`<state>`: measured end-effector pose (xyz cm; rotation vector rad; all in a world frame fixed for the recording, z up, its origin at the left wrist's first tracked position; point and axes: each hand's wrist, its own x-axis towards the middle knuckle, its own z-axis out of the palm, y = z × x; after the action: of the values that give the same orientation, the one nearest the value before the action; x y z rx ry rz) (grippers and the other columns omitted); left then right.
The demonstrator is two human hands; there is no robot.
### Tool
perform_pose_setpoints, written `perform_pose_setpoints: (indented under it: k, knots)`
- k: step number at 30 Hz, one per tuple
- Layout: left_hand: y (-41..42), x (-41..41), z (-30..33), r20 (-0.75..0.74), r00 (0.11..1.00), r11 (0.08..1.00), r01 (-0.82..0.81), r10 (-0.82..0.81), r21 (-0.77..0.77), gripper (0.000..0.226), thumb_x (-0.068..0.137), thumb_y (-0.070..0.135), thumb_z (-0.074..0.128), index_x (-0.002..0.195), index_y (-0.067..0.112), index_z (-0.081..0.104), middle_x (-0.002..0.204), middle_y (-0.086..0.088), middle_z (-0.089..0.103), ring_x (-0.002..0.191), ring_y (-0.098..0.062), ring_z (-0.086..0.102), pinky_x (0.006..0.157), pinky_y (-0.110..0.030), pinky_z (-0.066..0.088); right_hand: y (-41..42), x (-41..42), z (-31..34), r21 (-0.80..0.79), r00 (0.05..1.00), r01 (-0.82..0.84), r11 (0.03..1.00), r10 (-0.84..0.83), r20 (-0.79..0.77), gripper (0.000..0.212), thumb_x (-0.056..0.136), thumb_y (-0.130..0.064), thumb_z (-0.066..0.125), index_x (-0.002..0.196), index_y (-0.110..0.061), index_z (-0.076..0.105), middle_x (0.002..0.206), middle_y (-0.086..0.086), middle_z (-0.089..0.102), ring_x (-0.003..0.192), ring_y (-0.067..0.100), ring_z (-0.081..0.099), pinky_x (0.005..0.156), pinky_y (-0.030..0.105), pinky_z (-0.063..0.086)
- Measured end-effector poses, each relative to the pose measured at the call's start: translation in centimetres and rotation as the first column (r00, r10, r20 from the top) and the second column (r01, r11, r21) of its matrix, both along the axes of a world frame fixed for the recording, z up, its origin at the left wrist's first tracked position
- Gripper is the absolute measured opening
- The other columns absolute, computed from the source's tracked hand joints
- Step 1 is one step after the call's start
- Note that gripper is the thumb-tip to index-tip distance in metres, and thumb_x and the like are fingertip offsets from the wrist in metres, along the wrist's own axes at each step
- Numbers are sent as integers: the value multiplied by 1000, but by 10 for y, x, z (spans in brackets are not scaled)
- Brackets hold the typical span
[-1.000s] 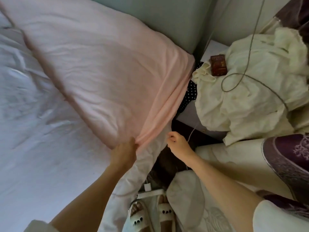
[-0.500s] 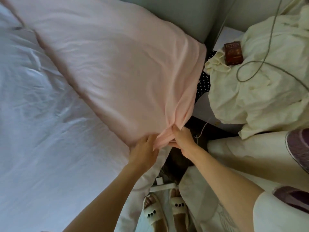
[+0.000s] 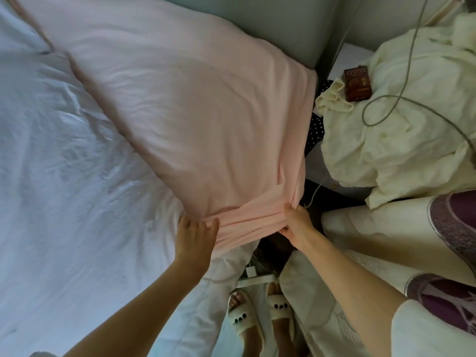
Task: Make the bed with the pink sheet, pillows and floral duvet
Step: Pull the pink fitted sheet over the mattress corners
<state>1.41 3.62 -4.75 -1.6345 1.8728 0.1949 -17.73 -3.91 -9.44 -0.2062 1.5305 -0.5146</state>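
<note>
The pink sheet (image 3: 185, 119) lies spread over the upper corner of the white mattress (image 3: 64, 202), up against the grey headboard (image 3: 270, 24). Its near edge is bunched into folds between my hands. My left hand (image 3: 195, 235) grips the bunched edge on the mattress side, fingers curled into the cloth. My right hand (image 3: 296, 224) pinches the same edge at the bed's corner, by the gap beside the bed. The cream and purple floral duvet (image 3: 412, 240) lies heaped at the right.
A cream cloth pile (image 3: 401, 130) covers the bedside stand, with a dark red box (image 3: 356, 85) and a looping grey cable (image 3: 386, 104) on it. My feet in white slippers (image 3: 260, 318) stand in the narrow gap between bed and duvet.
My right hand reached in from the gap and took hold of the sheet's edge. Both hands have since drawn apart along that edge, stretching the bunched cloth between them.
</note>
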Motion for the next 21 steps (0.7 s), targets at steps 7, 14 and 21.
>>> perform_pose_setpoints:
  k: [7,14,21]
  knots:
    - [-45,6,9,1,1000,989,18,-18,-148,19,79,8,60,91,22,57,80,4,61,78,-20,60,80,-32,39,20,-35,-14,40,891,-198,979,197,-408,38,97,-20,45,129,0,47,122,19,56,105,33,56,82,36,45]
    - [-23,-33,-37,-144,983,936,55,-111,-348,31,60,21,77,89,15,69,86,-8,68,87,-30,66,101,-50,39,25,-103,-14,71,735,-270,960,253,-629,40,98,-21,44,126,7,48,125,25,55,113,39,54,83,36,41]
    - [47,-71,-59,-226,963,989,-143,147,34,64,60,46,72,112,11,59,129,-21,53,118,-45,49,95,-65,39,28,-104,-23,36,917,-74,997,82,-390,51,94,-45,44,128,-8,52,131,11,56,117,32,54,102,45,45]
